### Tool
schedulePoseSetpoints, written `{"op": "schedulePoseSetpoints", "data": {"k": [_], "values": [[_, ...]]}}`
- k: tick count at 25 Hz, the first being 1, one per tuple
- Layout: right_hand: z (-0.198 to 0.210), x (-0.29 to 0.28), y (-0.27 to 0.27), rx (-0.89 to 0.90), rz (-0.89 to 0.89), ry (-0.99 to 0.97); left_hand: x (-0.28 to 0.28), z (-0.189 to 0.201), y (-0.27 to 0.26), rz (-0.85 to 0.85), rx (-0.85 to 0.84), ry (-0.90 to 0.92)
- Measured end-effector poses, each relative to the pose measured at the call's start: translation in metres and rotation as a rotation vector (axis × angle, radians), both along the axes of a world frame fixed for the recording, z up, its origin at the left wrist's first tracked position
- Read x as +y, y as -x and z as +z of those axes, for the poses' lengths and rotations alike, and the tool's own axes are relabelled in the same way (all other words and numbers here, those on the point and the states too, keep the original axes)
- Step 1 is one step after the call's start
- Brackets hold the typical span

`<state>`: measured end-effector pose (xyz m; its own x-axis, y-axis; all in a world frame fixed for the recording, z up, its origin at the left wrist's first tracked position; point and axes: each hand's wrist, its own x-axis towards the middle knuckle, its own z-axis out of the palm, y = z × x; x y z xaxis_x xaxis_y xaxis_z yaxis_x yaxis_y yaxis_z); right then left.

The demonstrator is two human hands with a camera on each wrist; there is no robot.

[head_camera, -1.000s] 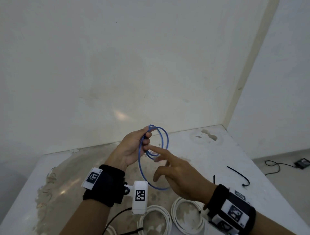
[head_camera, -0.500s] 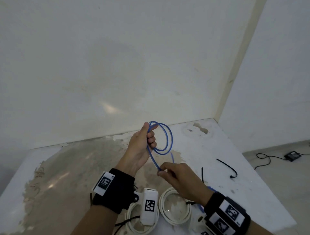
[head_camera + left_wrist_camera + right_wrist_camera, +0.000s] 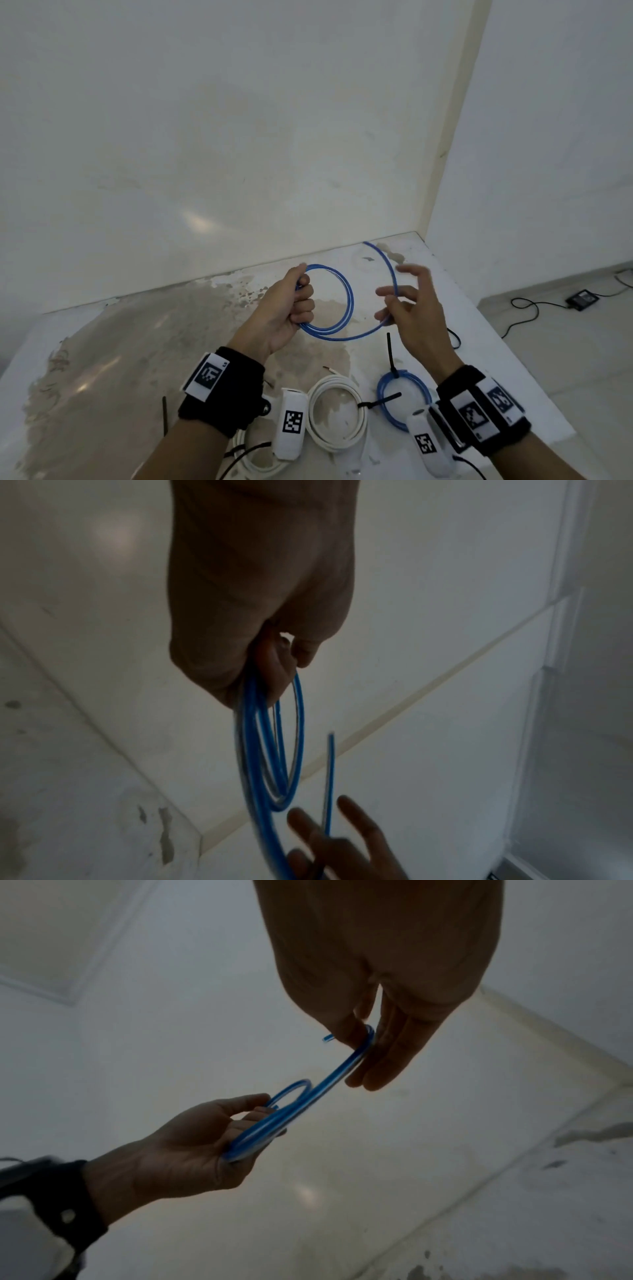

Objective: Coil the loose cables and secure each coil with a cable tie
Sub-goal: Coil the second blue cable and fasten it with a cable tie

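A thin blue cable (image 3: 346, 295) is held in the air above the stained white table (image 3: 137, 342). My left hand (image 3: 294, 305) grips the small coil of a few loops at its left side; in the left wrist view the loops (image 3: 274, 750) hang from the fingers. My right hand (image 3: 399, 303) is to the right of the coil, fingers spread, and pinches the cable's tail (image 3: 366, 1042). The tail's free end (image 3: 370, 246) arcs up past the fingers. A wider loop sags between the two hands.
In front of me lie a white coil (image 3: 342, 378) and a blue coil (image 3: 382, 401), each bound with a black tie, and another white coil (image 3: 253, 466). A loose black tie (image 3: 164, 414) lies left. The table's right edge drops to the floor with a black adapter (image 3: 582, 299).
My right hand moved from below the coil out to the right and up, drawing the tail into a wider loop, and its fingers spread. The left hand kept its grip.
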<state>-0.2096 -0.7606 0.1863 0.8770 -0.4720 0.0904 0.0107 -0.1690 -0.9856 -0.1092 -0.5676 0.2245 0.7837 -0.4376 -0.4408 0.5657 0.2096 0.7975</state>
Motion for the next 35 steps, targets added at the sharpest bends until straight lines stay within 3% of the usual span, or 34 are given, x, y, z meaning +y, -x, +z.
{"op": "schedulePoseSetpoints", "data": {"k": [6,13,19,25,29,33,35], "values": [[0.012,0.004,-0.012,-0.104,0.048,0.197,-0.026,0.000,0.012,-0.152,-0.039,-0.072],[0.017,0.002,-0.021,-0.082,0.129,0.052,-0.031,0.008,0.008,-0.226,0.064,0.189],[0.022,0.000,-0.024,-0.053,0.172,-0.077,-0.041,0.007,0.009,-0.269,0.013,0.099],[0.012,0.002,-0.028,-0.130,0.106,0.192,-0.047,0.010,0.010,-0.311,0.054,0.080],[0.008,-0.002,-0.035,-0.083,0.013,0.180,-0.056,0.010,0.013,-0.259,-0.084,-0.067],[0.011,-0.006,-0.030,-0.032,0.223,0.055,-0.054,0.013,0.005,-0.264,-0.107,0.000],[0.011,-0.009,-0.028,-0.045,0.176,-0.047,-0.053,0.014,0.005,-0.315,-0.136,-0.041]]}}
